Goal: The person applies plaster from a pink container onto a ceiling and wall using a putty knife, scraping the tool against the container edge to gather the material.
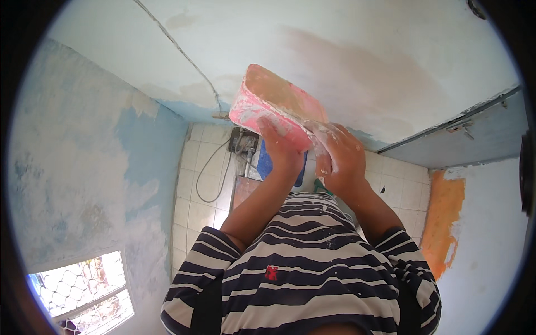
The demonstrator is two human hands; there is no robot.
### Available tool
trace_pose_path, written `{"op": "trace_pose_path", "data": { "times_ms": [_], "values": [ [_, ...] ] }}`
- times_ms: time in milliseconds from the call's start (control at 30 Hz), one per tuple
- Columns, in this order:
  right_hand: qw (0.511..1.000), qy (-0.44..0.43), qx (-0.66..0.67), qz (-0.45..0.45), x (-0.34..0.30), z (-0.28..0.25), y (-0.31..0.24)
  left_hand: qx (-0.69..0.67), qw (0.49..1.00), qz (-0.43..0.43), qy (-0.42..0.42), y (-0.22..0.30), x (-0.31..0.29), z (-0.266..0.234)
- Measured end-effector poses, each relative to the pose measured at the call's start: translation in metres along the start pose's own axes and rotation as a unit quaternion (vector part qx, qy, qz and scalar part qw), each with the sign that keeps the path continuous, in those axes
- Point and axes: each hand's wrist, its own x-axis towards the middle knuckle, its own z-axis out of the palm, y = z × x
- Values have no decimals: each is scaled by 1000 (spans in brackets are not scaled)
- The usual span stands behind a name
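Observation:
A pink rectangular plastic tub (304,109) tilts in front of the wall, its sides smeared with whitish plaster and its inside tan. My left hand (279,148) grips it from the near side, thumb up along the wall of the tub and the other fingers hidden beneath. At the tub's right end is my right hand (341,156), closed, with fingers coated in white plaster. A thin pale edge shows by its fingertips at the rim; I cannot tell whether that is a tool or part of the tub.
Ahead stands a patchy white wall (357,50) with a cable (178,42) running down it. On the tiled floor (192,162) are a dark device with a cord (244,142) and a blue object (264,162). A grilled window (84,290) is at lower left, a grey door (486,131) at right.

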Motion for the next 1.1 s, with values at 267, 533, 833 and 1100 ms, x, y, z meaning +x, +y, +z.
{"op": "trace_pose_path", "data": {
  "times_ms": [267, 533, 833, 1100],
  "values": [
    [998, 28, -4, -63, -14, -2, 2, 13, 999, 38, 28, -5, -2, -9],
    [994, 6, -19, -108, -10, 23, -18, -22, 998, 51, -20, 42, 18, -41],
    [872, 275, 321, 246, 33, 95, -54, -51, 994, 77, -57, 108, 39, -89],
    [705, 208, 526, 428, 56, 149, -43, -65, 986, 107, -111, 157, 73, -121]
  ]
}}
